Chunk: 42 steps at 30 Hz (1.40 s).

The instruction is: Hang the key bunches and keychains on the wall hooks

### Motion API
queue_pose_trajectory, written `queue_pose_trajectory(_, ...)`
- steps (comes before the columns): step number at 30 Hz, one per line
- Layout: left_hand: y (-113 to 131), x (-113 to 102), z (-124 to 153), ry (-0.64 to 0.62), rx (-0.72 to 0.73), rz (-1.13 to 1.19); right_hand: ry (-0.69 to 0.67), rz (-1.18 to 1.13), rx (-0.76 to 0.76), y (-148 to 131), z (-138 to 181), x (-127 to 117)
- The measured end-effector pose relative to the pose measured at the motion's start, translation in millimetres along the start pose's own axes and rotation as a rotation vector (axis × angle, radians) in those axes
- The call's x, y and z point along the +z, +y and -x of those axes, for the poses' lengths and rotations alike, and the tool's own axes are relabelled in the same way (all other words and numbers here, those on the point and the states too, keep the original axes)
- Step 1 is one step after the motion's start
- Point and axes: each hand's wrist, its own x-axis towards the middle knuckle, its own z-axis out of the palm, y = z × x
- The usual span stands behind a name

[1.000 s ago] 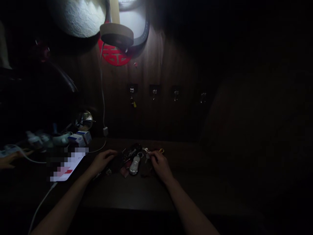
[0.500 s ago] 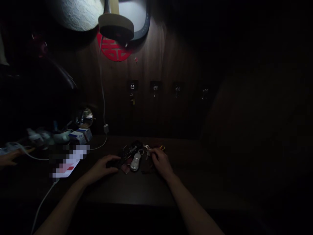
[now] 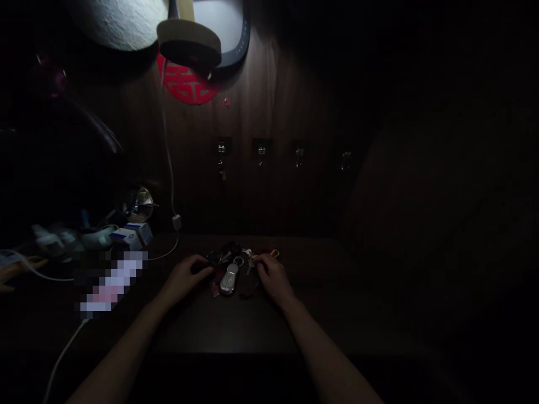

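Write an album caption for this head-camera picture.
Left hand and right hand touch a pile of keys with a silver fob on a dark table.

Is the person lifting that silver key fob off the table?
No, the silver key fob lies on the table between the left hand and the right hand, among the other keys.

Dim light here, and both grips are down at the keys on the table. The left grip touches the left edge of the keys, and the right grip has fingertips on their right edge. It's too dark to tell whether either clasps anything. A silver fob lies between them. Above the keys, hooks line the wall; up-left, a lamp glows.
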Motion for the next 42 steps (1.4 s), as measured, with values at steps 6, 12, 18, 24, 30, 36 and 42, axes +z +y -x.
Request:
queue_pose_trajectory(6,21.3,1.4,-14.7,0.104,-0.122,0.214,0.014,-0.001,-0.024,-0.6,0.1,-0.4)
queue_pose_trajectory(12,40.4,39.0,-19.7,-0.009,-0.155,0.536,0.031,0.012,-0.023,-9.4,0.1,-4.9)
queue_pose_trajectory(18,56.7,76.1,-17.5,0.046,-0.061,0.391,0.009,0.032,-0.057,-13.7,2.1,-5.3)
queue_pose_trajectory(24,53.5,88.3,-14.7,0.081,0.014,0.312,-0.076,0.051,-0.031,-14.7,4.3,-4.1)
queue_pose_trajectory(30,52.9,86.4,-10.8,0.094,0.009,0.308,-0.098,0.035,-0.1,-14.9,5.0,-5.6)
queue_pose_trajectory(36,51.5,84.0,-9.1,0.027,0.012,0.315,-0.092,-0.009,-0.022,-21.9,4.2,-10.4)
queue_pose_trajectory(42,51.5,82.3,-6.3,-0.044,0.022,0.301,-0.09,-0.013,0.02,-21.8,4.5,-10.7)
